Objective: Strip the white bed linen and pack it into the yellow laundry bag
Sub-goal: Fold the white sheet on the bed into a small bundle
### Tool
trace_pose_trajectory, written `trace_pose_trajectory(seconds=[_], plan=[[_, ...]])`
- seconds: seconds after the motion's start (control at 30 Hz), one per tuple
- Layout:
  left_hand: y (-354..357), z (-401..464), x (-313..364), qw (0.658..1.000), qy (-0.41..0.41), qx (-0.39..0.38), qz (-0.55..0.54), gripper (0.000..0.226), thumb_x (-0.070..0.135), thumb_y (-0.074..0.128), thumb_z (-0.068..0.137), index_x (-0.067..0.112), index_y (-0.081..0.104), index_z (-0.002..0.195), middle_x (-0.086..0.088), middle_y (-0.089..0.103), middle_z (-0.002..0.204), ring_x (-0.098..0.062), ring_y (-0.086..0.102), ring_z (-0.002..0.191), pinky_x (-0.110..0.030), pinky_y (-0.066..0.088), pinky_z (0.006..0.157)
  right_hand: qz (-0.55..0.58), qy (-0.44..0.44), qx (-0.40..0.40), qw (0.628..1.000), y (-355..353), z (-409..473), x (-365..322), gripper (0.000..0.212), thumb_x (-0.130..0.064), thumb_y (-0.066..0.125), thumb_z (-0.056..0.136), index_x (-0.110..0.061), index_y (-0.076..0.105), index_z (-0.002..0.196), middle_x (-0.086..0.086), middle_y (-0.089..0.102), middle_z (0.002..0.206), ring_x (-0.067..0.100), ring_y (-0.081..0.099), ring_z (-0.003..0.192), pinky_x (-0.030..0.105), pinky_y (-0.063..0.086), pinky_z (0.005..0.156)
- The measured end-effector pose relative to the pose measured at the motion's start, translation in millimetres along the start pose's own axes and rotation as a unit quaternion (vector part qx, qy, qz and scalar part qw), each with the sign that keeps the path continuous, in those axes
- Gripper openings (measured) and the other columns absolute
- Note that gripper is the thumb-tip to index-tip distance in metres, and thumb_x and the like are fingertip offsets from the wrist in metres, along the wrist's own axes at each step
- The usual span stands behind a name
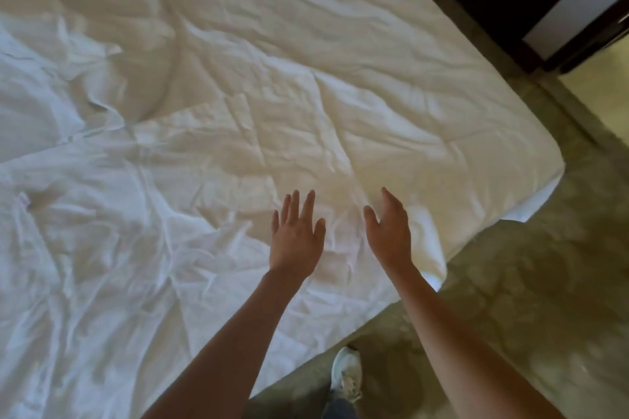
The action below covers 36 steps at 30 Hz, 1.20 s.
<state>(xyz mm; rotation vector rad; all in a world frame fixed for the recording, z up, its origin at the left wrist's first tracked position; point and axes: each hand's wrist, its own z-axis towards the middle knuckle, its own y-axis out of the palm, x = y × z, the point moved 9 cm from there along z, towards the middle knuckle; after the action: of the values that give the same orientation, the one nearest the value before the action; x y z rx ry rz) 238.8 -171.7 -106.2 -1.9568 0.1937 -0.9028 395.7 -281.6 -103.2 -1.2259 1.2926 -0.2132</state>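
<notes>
White, crumpled bed linen (211,133) covers the bed beneath and ahead of both hands. Left hand (296,238) and right hand (389,230) reach side by side above it near the bed corner, fingers straight, holding nothing. Patterned carpet (510,299) lies to the right.

Linen (238,112) white (creased); carpet (510,299) mottled olive.

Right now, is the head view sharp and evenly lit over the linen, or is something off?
Head view: soft with slight motion blur; linen reads warm yellow toward the bed's right corner, bluish-white on the left; left hand and right hand slightly blurred, both open; wide-angle bends the bed edge.
</notes>
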Motion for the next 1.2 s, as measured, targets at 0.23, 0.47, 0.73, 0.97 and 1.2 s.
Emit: trace_pose_trajectory(seconds=[0.23, 0.47, 0.73, 0.97, 1.2], plan=[[52, 54, -9, 0.993, -0.075, 0.050, 0.073, 0.073, 0.055, 0.003, 0.093, 0.027, 0.015, 0.159, -0.011, 0.006, 0.167, -0.028, -0.003, 0.154, -0.055, -0.006, 0.120, -0.013, -0.019, -0.063, 0.998, 11, 62, 30, 0.042, -0.033, 0.065, 0.091, -0.010, 0.059, 0.126, 0.006, 0.067, 0.103, 0.029, 0.062, 0.103, 0.032, 0.044, 0.085], [65, 59, -12, 0.983, -0.093, 0.083, 0.138, 0.066, 0.052, 0.003, 0.097, 0.029, 0.013, 0.158, -0.008, 0.008, 0.167, -0.026, 0.002, 0.154, -0.049, -0.007, 0.120, -0.004, -0.019, -0.152, 0.988, 38, 71, 23, 0.034, -0.026, 0.048, 0.100, -0.020, 0.041, 0.068, 0.001, 0.052, 0.068, 0.029, 0.055, 0.073, 0.035, 0.037, 0.070], [25, 53, 1, 0.911, -0.105, 0.077, -0.390, 0.053, 0.053, 0.017, 0.103, 0.035, 0.034, 0.150, 0.008, 0.031, 0.161, 0.001, 0.018, 0.147, -0.038, 0.008, 0.126, 0.272, -0.054, -0.174, 0.945, 25, 26, -39, 0.030, -0.009, 0.047, 0.102, -0.004, 0.046, 0.072, -0.001, 0.041, 0.061, 0.009, 0.038, 0.057, 0.025, 0.034, 0.059], [-71, 34, -7, 0.736, -0.130, 0.117, -0.654, 0.048, 0.048, 0.048, 0.097, 0.015, 0.062, 0.128, -0.007, 0.073, 0.115, -0.023, 0.069, 0.107, -0.031, 0.054, 0.085, 0.311, -0.074, -0.318, 0.893, 39, -37, -133, 0.034, -0.014, 0.041, 0.105, -0.030, 0.069, 0.095, -0.014, 0.071, 0.081, 0.002, 0.063, 0.076, 0.015, 0.044, 0.073], [-139, -10, -101, 0.772, -0.237, 0.187, -0.559, 0.028, 0.030, 0.060, 0.092, 0.004, 0.065, 0.083, -0.006, 0.068, 0.078, -0.022, 0.064, 0.070, -0.032, 0.053, 0.064, 0.330, -0.051, -0.366, 0.869, 78, -91, -185, 0.034, -0.019, 0.047, 0.102, -0.034, 0.077, 0.097, 0.008, 0.070, 0.114, 0.012, 0.064, 0.106, 0.044, 0.042, 0.107]])
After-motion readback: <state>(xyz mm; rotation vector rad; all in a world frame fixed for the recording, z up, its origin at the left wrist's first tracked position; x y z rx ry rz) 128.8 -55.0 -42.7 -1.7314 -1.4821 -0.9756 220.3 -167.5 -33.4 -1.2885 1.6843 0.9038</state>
